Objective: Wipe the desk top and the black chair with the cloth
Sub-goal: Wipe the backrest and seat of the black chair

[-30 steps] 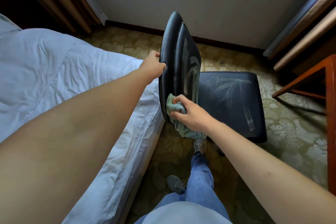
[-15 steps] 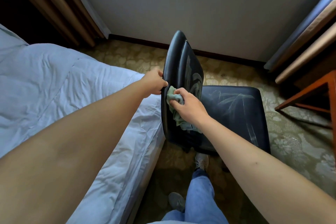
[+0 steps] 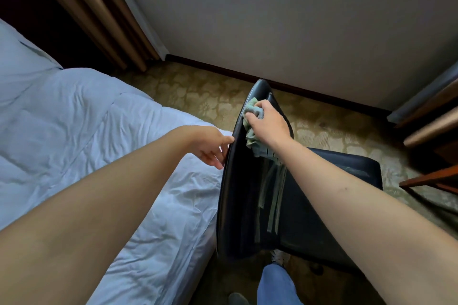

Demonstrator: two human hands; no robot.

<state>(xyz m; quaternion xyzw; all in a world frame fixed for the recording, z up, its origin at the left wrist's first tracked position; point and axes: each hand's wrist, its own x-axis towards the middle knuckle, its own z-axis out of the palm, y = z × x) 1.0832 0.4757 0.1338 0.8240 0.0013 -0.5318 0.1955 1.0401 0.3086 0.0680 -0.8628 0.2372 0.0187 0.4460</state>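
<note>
The black chair [image 3: 243,195] stands beside the bed, its backrest edge-on toward me and its seat [image 3: 347,163] stretching to the right. Wet streaks show on the backrest's front face. My right hand [image 3: 269,125] grips the bunched green cloth [image 3: 252,131] and presses it against the top of the backrest. My left hand [image 3: 210,146] sits at the backrest's rear edge with fingers loosely extended, fingertips touching the rim rather than wrapping it.
A bed with a white duvet [image 3: 86,131] fills the left side, close against the chair. The wooden desk leg [image 3: 431,178] is at the right edge. Curtains [image 3: 104,15] hang at the back left above patterned carpet [image 3: 198,96]. My jeans leg [image 3: 275,285] is below the chair.
My right hand has slid the cloth up the backrest from its lower part to the top. My left hand has loosened its grip on the rear edge and dropped lower.
</note>
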